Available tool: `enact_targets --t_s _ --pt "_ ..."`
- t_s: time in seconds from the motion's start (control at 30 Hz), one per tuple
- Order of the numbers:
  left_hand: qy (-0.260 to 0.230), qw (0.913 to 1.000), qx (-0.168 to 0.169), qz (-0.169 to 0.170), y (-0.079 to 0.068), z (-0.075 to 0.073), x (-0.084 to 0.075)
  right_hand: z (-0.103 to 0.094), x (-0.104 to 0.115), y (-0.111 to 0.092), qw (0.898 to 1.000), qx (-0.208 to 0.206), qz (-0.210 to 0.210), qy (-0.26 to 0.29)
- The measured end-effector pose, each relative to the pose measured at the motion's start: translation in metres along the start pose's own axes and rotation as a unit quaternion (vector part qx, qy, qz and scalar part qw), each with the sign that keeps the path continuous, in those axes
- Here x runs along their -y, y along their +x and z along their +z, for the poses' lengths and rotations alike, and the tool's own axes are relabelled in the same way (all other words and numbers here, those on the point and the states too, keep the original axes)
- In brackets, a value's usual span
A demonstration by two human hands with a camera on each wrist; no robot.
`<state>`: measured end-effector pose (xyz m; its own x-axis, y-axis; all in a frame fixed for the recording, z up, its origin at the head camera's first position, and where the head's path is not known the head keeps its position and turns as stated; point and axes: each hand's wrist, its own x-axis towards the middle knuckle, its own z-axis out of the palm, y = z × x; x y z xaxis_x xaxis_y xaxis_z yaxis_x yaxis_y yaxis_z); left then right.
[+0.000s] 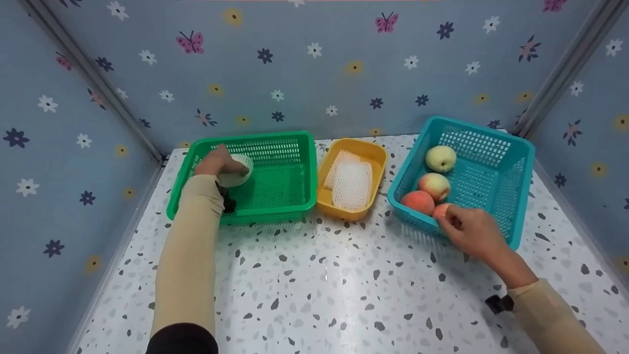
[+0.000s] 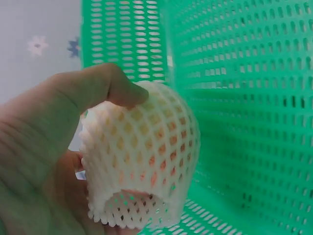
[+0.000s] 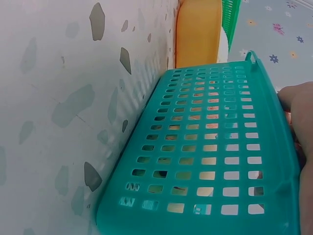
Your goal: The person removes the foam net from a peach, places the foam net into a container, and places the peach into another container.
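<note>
Inside the green basket, at its left end, my left hand holds an apple in a white foam net. In the left wrist view the thumb presses on the top of the net, and yellow and red skin shows through the mesh. My right hand reaches over the near rim of the blue basket and grips a reddish apple, its fingertips partly hidden. Beside that one lie a red apple, a yellow-red apple and a pale yellow apple.
Between the two baskets stands a yellow tray holding white foam nets. All stand on a white speckled tabletop. A flower-patterned wall rises right behind them, with side walls at left and right.
</note>
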<state>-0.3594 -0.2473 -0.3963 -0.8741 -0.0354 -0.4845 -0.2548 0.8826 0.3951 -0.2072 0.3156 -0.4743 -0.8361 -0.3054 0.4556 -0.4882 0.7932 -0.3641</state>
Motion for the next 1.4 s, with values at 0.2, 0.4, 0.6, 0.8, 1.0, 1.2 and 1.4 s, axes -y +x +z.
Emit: enact_targets --t_s 0.2,0.4,0.6,0.8,1.0,1.2,1.4 --pt "-0.001 0.9974 -0.034 0.064 -0.016 -0.007 -0.012 -0.002 -0.001 0.0 1.0 0.009 0.011 -0.002" --pt "-0.026 0.9843 -0.104 0.14 -0.037 0.002 -0.01 0.0 0.001 0.0 1.0 0.006 0.0 0.011" --pt "-0.068 0.9624 -0.166 0.204 -0.071 0.019 -0.019 -0.001 0.001 -0.004 1.0 0.002 -0.007 0.013" --pt "-0.069 0.9348 -0.21 0.278 -0.117 0.03 -0.028 -0.001 0.002 0.0 1.0 -0.002 -0.007 0.01" --pt "-0.079 0.9038 -0.253 0.336 -0.147 0.042 -0.032 -0.001 0.003 0.002 1.0 0.004 0.001 0.013" --pt "-0.082 0.8764 -0.276 0.386 -0.162 0.058 -0.036 -0.002 0.005 0.002 1.0 0.001 0.003 0.019" --pt "-0.077 0.8615 -0.266 0.425 -0.178 0.076 -0.041 -0.001 0.004 0.0 1.0 -0.009 -0.007 0.015"
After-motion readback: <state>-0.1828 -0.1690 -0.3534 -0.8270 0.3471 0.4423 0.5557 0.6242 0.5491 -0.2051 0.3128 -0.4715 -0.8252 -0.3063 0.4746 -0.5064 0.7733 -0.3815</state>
